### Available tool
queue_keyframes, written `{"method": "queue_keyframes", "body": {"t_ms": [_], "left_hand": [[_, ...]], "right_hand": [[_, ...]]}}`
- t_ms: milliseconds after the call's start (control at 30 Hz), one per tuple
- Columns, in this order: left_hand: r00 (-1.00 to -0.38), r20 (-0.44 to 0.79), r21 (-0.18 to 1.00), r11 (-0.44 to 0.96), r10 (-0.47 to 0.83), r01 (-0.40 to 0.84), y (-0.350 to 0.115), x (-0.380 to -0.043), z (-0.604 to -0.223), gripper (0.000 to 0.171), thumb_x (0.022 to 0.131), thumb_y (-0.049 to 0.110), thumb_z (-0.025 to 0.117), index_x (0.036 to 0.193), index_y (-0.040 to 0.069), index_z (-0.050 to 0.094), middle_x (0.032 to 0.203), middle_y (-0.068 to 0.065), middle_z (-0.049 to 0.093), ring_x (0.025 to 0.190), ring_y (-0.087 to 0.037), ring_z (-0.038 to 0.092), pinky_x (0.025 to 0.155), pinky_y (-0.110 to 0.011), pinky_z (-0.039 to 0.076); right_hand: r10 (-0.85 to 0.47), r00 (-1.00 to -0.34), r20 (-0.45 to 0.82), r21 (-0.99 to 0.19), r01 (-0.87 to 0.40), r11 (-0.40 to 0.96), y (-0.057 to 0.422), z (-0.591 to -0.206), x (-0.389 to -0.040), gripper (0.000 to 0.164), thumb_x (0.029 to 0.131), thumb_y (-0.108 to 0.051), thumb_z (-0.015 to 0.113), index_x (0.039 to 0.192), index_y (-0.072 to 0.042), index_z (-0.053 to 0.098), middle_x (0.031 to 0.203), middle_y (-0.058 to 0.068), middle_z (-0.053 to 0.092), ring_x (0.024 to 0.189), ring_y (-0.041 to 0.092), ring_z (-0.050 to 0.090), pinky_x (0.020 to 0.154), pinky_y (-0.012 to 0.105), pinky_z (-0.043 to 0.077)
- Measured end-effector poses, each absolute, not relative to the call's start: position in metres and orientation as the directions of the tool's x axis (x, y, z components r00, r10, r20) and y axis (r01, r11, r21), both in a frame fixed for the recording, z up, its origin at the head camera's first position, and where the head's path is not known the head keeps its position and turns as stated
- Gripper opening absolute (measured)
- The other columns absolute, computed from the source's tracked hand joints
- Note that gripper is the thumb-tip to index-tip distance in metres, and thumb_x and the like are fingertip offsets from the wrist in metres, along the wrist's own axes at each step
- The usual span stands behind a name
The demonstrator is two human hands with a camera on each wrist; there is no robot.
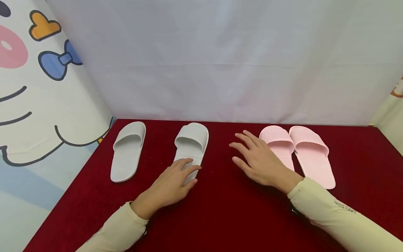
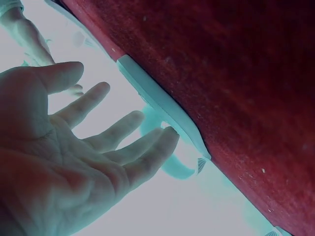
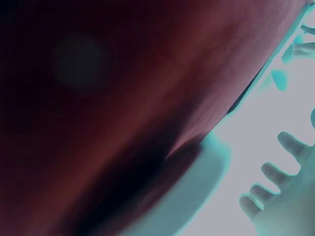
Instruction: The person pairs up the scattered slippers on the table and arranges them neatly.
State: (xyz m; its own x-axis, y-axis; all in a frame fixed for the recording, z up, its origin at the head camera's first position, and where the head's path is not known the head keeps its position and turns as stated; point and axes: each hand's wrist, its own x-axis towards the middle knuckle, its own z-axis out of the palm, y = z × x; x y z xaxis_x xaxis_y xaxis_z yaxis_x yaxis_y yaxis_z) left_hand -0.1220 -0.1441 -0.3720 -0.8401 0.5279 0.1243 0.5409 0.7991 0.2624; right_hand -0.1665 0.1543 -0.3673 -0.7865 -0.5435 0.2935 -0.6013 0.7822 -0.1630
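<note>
My left hand (image 1: 170,183) hovers over the heel end of a white slipper (image 1: 192,134), its loosely spread fingers overlapping the footbed in the head view. In the left wrist view that hand (image 2: 88,142) shows an empty palm, with fingertips in front of the slipper's edge (image 2: 160,101). A second white slipper (image 1: 126,161) lies farther left, toe strap toward the back. My right hand (image 1: 262,161), fingers spread and holding nothing, is just left of a pair of pink slippers (image 1: 313,164) and partly hides the nearer one (image 1: 277,134). The right wrist view shows its fingers (image 3: 275,174) apart.
Dark red cloth (image 1: 217,210) covers the table. A pale curtain (image 1: 220,63) hangs along its back edge, and a cartoon-printed sheet (image 1: 41,105) stands at the left. Patterned cloth (image 1: 391,112) edges the right side.
</note>
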Motion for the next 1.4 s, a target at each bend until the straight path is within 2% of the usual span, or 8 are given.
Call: {"method": "queue_keyframes", "body": {"t_ms": [133,433,633,833,933,1200,1400], "left_hand": [[-0.854,0.086,0.273,0.812,0.513,0.516,-0.142,-0.121,-0.37,0.037,0.097,0.027,0.064,0.133,0.02,0.061,0.143,-0.015,0.052,0.13,-0.034,0.052,0.097,-0.058,0.049],[-0.852,0.083,0.274,0.81,0.517,0.519,-0.138,-0.122,-0.373,0.033,0.096,0.028,0.065,0.128,0.019,0.064,0.141,-0.015,0.054,0.127,-0.035,0.055,0.094,-0.06,0.05],[-0.836,0.116,0.246,0.8,0.536,0.547,-0.137,-0.123,-0.373,0.033,0.096,0.026,0.065,0.127,0.017,0.064,0.138,-0.016,0.056,0.117,-0.035,0.062,0.087,-0.056,0.053],[-0.833,0.118,0.243,0.798,0.54,0.551,-0.138,-0.122,-0.373,0.033,0.096,0.025,0.065,0.127,0.016,0.064,0.136,-0.015,0.057,0.116,-0.034,0.062,0.085,-0.055,0.054],[-0.832,0.118,0.241,0.798,0.541,0.553,-0.137,-0.122,-0.373,0.032,0.096,0.025,0.065,0.126,0.016,0.064,0.136,-0.015,0.057,0.118,-0.034,0.062,0.085,-0.055,0.054],[-0.835,0.118,0.217,0.806,0.538,0.55,-0.138,-0.12,-0.373,0.031,0.096,0.025,0.066,0.126,0.016,0.065,0.136,-0.015,0.058,0.12,-0.034,0.06,0.086,-0.056,0.053],[-0.825,0.097,0.206,0.799,0.557,0.565,-0.142,-0.121,-0.372,0.033,0.096,0.028,0.065,0.127,0.018,0.065,0.135,-0.014,0.058,0.123,-0.033,0.059,0.09,-0.055,0.053]], "right_hand": [[-0.565,-0.77,0.297,-0.146,-0.621,0.77,0.134,-0.363,-0.172,0.045,0.103,-0.043,0.046,0.139,-0.018,0.054,0.156,0.012,0.039,0.15,0.035,0.026,0.117,0.054,0.029],[-0.548,-0.775,0.315,-0.165,-0.614,0.772,0.092,-0.359,-0.198,0.046,0.104,-0.041,0.045,0.139,-0.012,0.053,0.152,0.016,0.042,0.147,0.038,0.032,0.113,0.056,0.036],[-0.538,-0.797,0.276,-0.218,-0.597,0.772,0.069,-0.368,-0.216,0.05,0.104,-0.038,0.047,0.142,-0.007,0.047,0.15,0.018,0.043,0.143,0.036,0.037,0.112,0.055,0.038],[-0.513,-0.831,0.214,-0.249,-0.554,0.794,0.052,-0.372,-0.226,0.054,0.105,-0.04,0.043,0.15,-0.01,0.037,0.152,0.017,0.04,0.143,0.036,0.036,0.114,0.054,0.037],[-0.52,-0.834,0.182,-0.227,-0.55,0.804,0.043,-0.372,-0.23,0.056,0.106,-0.042,0.04,0.153,-0.012,0.033,0.155,0.017,0.037,0.145,0.035,0.034,0.115,0.053,0.035],[-0.537,-0.824,0.18,-0.168,-0.564,0.808,0.023,-0.366,-0.24,0.056,0.107,-0.045,0.036,0.154,-0.015,0.034,0.155,0.014,0.036,0.144,0.033,0.035,0.115,0.051,0.036],[-0.505,-0.861,0.064,-0.175,-0.508,0.844,0.018,-0.374,-0.241,0.055,0.108,-0.044,0.027,0.156,-0.017,0.029,0.16,0.016,0.03,0.149,0.036,0.029,0.118,0.052,0.032]]}}
